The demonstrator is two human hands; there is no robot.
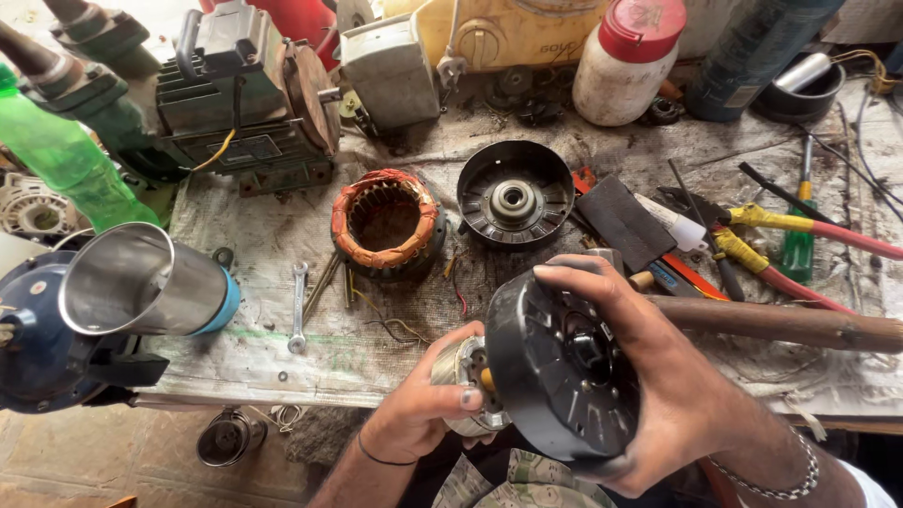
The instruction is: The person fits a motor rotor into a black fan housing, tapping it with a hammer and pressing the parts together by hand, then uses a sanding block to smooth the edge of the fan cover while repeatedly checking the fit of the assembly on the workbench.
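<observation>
Your right hand (658, 376) has its grip clamped on the round black metal motor end cover (555, 372), fingers curled over the top rim and thumb under the lower edge, while your left hand (423, 404) is closed around the silvery cylindrical rotor core (466, 376) that pokes out behind that cover, fingertips pressed on its side. You hold the pair in the air in front of you, just below the near edge of the desk (282, 348), not resting on anything. Judge it as dense and rigid: cast metal and stacked steel, heavy for its size, with nothing soft to give under your fingers. The black rim looks smooth and possibly greasy, so it may slip; the ribbed face and the rim's edge seem the surer places to take hold, and the rotor's bare sides the better purchase than any shaft end. Beyond your hands, on the desk, sit the ring-shaped stator with orange-taped copper windings (386, 224) and a second round black end cover with a centre bearing (514, 195), well apart from you; a small steel spanner (298, 306) lies to the left, yellow-handled pliers (752, 235) to the right
</observation>
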